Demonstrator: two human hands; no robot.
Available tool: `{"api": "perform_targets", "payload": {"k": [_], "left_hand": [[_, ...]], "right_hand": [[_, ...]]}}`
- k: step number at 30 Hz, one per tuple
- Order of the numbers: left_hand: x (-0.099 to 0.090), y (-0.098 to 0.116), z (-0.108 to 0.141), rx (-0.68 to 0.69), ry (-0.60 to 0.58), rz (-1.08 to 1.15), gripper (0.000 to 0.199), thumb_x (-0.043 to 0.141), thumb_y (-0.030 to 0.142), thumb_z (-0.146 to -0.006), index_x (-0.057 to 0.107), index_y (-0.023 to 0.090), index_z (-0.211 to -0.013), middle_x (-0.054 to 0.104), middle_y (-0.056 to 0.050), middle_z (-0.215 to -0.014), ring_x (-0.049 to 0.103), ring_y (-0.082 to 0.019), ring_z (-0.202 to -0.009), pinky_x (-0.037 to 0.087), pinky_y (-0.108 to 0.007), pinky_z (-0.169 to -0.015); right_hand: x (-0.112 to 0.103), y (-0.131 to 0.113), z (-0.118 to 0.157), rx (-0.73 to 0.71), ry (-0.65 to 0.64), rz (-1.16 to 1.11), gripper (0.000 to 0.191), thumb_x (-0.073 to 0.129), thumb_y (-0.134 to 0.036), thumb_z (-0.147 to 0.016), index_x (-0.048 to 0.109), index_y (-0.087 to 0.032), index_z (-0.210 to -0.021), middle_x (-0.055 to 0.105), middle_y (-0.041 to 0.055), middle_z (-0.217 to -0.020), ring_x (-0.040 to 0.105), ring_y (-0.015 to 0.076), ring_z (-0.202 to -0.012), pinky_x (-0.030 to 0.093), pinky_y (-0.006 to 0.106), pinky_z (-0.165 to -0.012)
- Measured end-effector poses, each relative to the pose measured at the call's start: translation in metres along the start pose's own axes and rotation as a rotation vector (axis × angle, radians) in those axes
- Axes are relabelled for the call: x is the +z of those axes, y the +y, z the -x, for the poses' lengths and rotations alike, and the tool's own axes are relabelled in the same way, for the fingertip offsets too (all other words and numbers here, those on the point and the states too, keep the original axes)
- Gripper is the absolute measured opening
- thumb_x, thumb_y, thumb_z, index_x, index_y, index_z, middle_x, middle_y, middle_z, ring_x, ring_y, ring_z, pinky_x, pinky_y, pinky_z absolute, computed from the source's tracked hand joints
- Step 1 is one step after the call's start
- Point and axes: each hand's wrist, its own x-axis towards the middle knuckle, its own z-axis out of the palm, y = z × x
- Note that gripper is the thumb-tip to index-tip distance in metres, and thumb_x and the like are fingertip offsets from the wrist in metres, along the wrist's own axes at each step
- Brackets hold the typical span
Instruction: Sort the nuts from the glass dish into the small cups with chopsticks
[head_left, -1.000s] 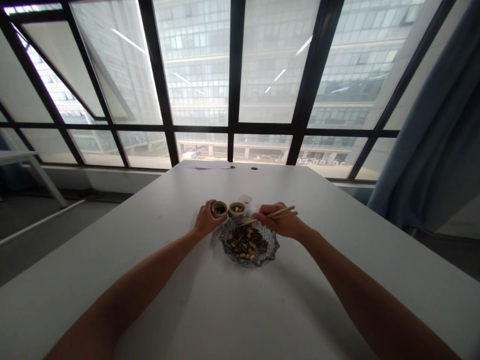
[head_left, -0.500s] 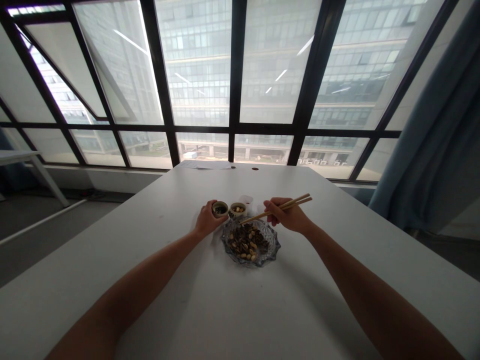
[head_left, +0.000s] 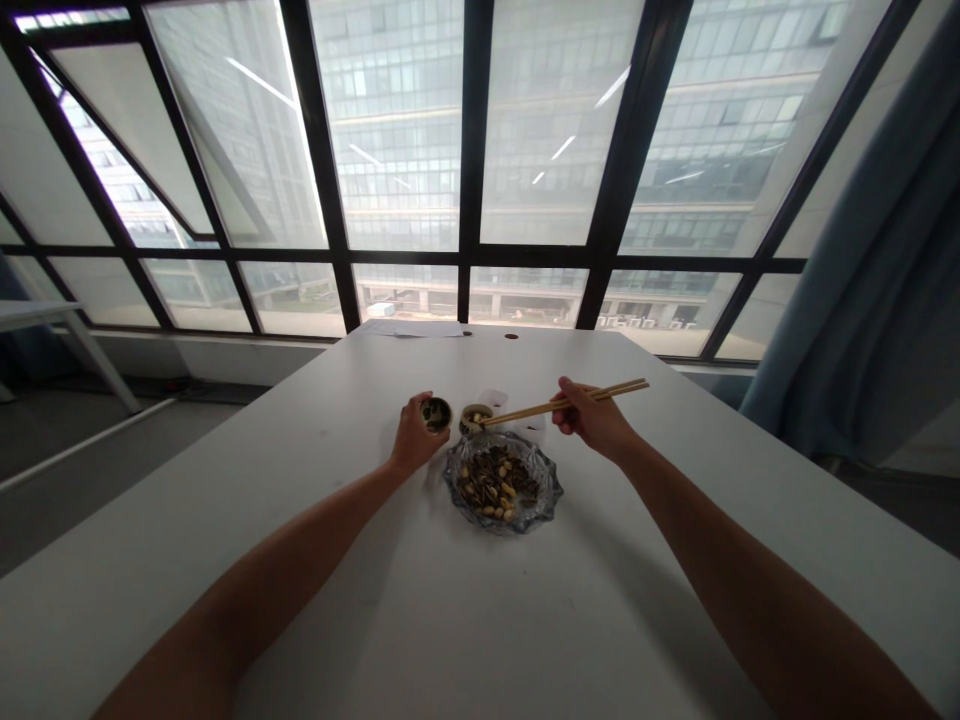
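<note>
My left hand (head_left: 418,436) is closed around a small cup (head_left: 436,415) with dark contents that look like seeds. Between my fingers on the right I grip a pair of wooden chopsticks (head_left: 600,392); my right hand (head_left: 589,420) is raised above the table. The chopstick tips reach the rim of a second small cup (head_left: 471,424), which has pale nuts in it. Whether the tips pinch anything is too small to tell. In front of the cups stands a scalloped glass bowl (head_left: 553,490) with a mix of dark seeds (head_left: 487,480) and pale nuts (head_left: 499,512).
A clear plastic piece (head_left: 493,398) lies behind the second cup. Papers (head_left: 412,329) rest at the far edge of the white table (head_left: 337,600), by the windows. A blue curtain (head_left: 847,270) hangs on the right, and another white table (head_left: 37,315) stands at the left.
My right hand has moved right and slightly up, taking the chopstick tips from over the glass bowl to the second cup. My left hand and its cup have shifted slightly left.
</note>
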Motion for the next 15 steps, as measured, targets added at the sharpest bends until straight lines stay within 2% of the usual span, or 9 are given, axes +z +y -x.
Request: {"api": "perform_targets", "payload": {"k": [4,7,11,13,15], "left_hand": [[-0.001,0.003,0.000,0.024,0.011,-0.004,0.069,0.078,0.016,-0.065,0.048,0.022,-0.126,0.061,-0.012,-0.130,0.059,-0.028,-0.122,0.048,-0.045,-0.108],[-0.002,0.004,0.000,0.009,0.016,-0.022,0.068,0.081,0.021,-0.064,0.050,0.023,-0.125,0.062,-0.011,-0.127,0.060,-0.029,-0.119,0.049,-0.045,-0.105],[-0.004,0.008,0.001,0.020,0.031,-0.035,0.064,0.084,0.028,-0.066,0.053,0.022,-0.122,0.065,-0.010,-0.120,0.061,-0.028,-0.113,0.051,-0.043,-0.101],[-0.004,0.008,0.001,0.041,0.033,-0.034,0.062,0.084,0.029,-0.067,0.054,0.022,-0.121,0.066,-0.010,-0.117,0.062,-0.028,-0.111,0.052,-0.043,-0.099],[-0.004,0.007,0.001,0.059,0.040,-0.027,0.062,0.084,0.029,-0.067,0.055,0.021,-0.121,0.067,-0.010,-0.117,0.062,-0.028,-0.110,0.052,-0.043,-0.098]], "right_hand": [[0.001,-0.002,0.000,0.001,0.014,-0.011,0.060,0.084,-0.072,-0.056,0.064,-0.016,-0.064,0.062,0.0034,-0.046,0.049,0.0103,-0.033,0.038,0.022,-0.031],[0.005,-0.005,0.004,-0.068,0.032,0.048,0.061,0.079,-0.075,-0.062,0.064,-0.017,-0.065,0.063,0.0047,-0.047,0.051,0.0119,-0.034,0.040,0.024,-0.032],[0.021,-0.016,0.021,-0.308,0.051,0.303,0.058,0.063,-0.075,-0.081,0.065,-0.018,-0.070,0.067,0.0060,-0.054,0.057,0.0149,-0.041,0.046,0.027,-0.040],[0.032,-0.023,0.034,-0.456,-0.041,0.509,0.054,0.057,-0.069,-0.090,0.065,-0.019,-0.069,0.069,0.0056,-0.058,0.061,0.0150,-0.047,0.050,0.027,-0.048],[0.041,-0.029,0.045,-0.594,-0.135,0.706,0.050,0.056,-0.061,-0.094,0.065,-0.019,-0.067,0.068,0.0035,-0.056,0.060,0.0131,-0.048,0.047,0.025,-0.051]]}}
